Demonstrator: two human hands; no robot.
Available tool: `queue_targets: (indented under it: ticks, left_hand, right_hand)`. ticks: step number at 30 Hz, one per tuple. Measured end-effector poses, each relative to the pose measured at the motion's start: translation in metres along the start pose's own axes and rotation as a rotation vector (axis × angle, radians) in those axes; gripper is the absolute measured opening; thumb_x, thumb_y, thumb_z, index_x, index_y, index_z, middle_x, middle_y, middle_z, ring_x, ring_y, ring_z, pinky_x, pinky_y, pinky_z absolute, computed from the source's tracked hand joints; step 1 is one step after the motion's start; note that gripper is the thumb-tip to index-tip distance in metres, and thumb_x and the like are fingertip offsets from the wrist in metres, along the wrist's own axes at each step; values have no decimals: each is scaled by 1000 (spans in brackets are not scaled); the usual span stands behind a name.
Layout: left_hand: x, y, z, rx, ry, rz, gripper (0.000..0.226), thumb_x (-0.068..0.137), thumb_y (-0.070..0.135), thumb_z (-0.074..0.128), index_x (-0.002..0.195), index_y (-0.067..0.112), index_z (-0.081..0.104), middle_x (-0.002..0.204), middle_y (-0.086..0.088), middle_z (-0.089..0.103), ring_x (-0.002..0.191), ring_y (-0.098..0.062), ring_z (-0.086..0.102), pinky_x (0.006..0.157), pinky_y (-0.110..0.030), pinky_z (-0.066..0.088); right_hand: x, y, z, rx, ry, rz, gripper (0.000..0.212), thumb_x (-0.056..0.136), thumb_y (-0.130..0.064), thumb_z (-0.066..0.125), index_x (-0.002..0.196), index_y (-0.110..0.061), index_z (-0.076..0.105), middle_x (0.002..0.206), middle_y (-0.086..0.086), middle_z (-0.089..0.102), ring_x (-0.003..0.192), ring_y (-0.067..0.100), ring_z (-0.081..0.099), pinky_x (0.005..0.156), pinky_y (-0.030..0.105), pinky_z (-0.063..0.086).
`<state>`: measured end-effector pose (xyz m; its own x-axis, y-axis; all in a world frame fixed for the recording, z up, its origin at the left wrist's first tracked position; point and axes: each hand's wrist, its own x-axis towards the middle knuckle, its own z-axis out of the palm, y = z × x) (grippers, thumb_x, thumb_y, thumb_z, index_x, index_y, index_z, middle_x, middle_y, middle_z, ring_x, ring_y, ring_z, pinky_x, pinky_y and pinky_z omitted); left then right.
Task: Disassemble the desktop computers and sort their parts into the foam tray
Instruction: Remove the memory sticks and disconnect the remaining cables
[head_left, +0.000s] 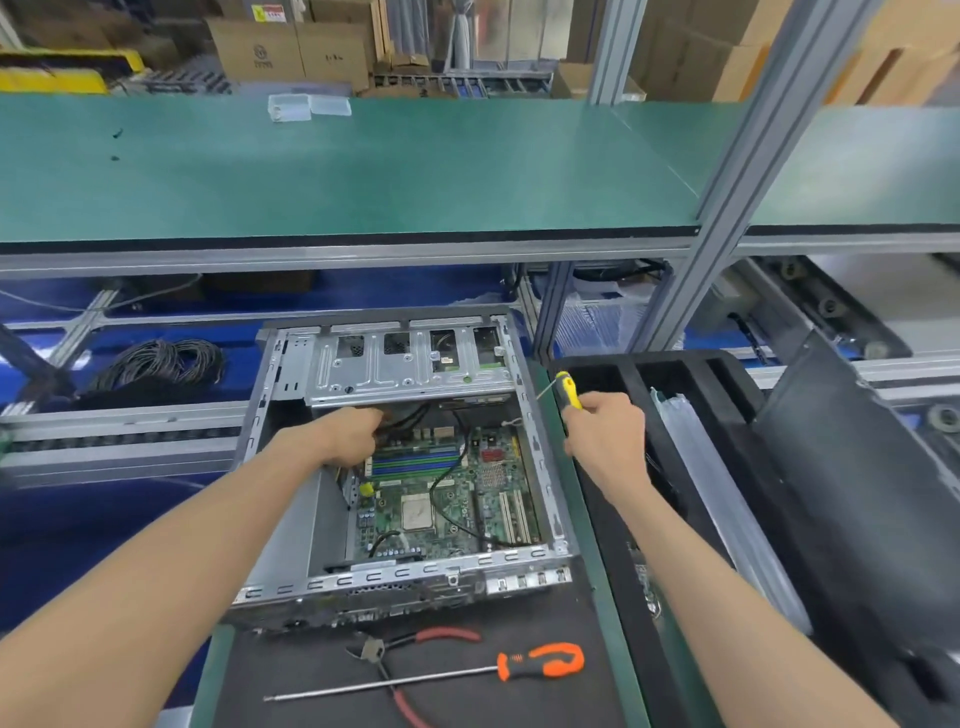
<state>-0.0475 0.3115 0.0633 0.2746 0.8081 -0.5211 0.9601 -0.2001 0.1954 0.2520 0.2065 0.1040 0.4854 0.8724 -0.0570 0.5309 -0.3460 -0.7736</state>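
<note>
Coil of black cable (161, 364) lies far left on the lower blue level, well apart from the work.

Left hand (347, 435) is inside the open grey steel desktop case (291, 499), fingers curled down among the black cables (410, 415) at the motherboard's far edge, just under the silver drive cage (405, 371). Looks like it's gripping a cable or connector, but the fingertips are hidden, so can't confirm which.

Green motherboard (447, 504) still sits in the case, bare square CPU (417, 512) showing, so the cooler looks to be off. Blue and green RAM slots (415, 462) look empty, hard to be sure. One case in view.

Right hand (608, 441) hovers over the case's right wall, wrapped around a small yellow-and-black-handled screwdriver (569, 391), tip pointing towards the case.

On the black mat (545, 623) in front: one pair of red-handled pliers (395, 660), one long screwdriver with orange handle (540, 661). Two screwdrivers total.

Black foam tray (644, 374) is just right of the case; a stack of clear plastic sheets or sleeves (696, 467) lies in one slot, and a large dark panel (852, 483) leans across its right side. Other slots too dark to read.

Judgement: mid-teardown. Side cover off, cooler likely out. Left: cables, motherboard, drive cage, whatever's under it.
</note>
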Motion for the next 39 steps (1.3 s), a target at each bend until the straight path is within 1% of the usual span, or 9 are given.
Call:
queue_targets:
  ticks: [4,8,14,18,22,26,33,36,39]
  left_hand:
    - [0,-12,4,11,17,-59,44,95,2,38,137,8,49,134,-17,57,106,-29,57,74,-31,47]
    - [0,-10,7,-20,82,-68,54,96,0,39,149,10,45,139,-17,56,118,-34,57,77,-28,44]
    - [-2,-8,7,-40,91,-73,55,95,0,39,149,11,46,139,-17,56,117,-33,58,72,-25,44]
    - [-2,-6,5,-38,80,-79,59,93,0,37,151,14,43,142,-16,53,93,-26,57,53,-22,44]
    - [-3,-6,5,-26,78,-92,58,94,-1,38,150,13,43,139,-17,55,90,-27,61,56,-25,51]
    - [-4,-6,5,7,90,-104,36,97,3,44,131,3,52,130,-17,58,104,-29,58,71,-29,44]
    - [-6,-10,4,-84,51,-90,21,95,-4,42,102,14,51,101,-6,54,82,-19,52,52,-22,36]
    - [-5,-7,3,-75,49,-97,31,95,-5,39,110,11,62,110,-7,59,90,-19,54,64,-22,40]
    - [-7,-5,2,-82,58,-120,33,101,5,38,125,3,60,126,-15,60,108,-28,59,74,-27,42]
  right_hand:
    - [-9,47,7,-25,-71,204,28,87,-19,69,61,-11,61,64,5,63,62,25,53,64,36,48]
    - [-32,77,14,-94,-197,266,31,85,-6,58,63,-25,69,77,1,68,78,24,66,71,35,54]
    - [-49,95,19,-188,-317,292,10,78,-1,61,78,-3,71,76,15,71,64,31,72,67,41,62]
    - [-49,97,17,-280,-352,253,5,74,-5,63,73,-9,65,74,8,63,63,27,68,66,38,62]
    - [-47,98,14,-307,-382,241,16,69,-20,61,79,-10,68,84,11,64,73,32,67,73,45,61]
    - [-36,94,10,-188,-278,267,21,83,-34,74,81,-14,70,89,13,69,85,31,69,80,44,59]
    - [-9,63,0,-101,-250,172,10,93,-18,64,90,-11,71,96,10,72,98,29,66,90,43,56]
    - [-8,64,0,-200,-219,137,15,93,-16,62,105,-13,72,102,7,71,100,25,64,88,36,52]
    - [-12,53,4,-100,15,35,18,94,-18,61,109,-16,70,95,-2,71,89,17,62,78,29,44]
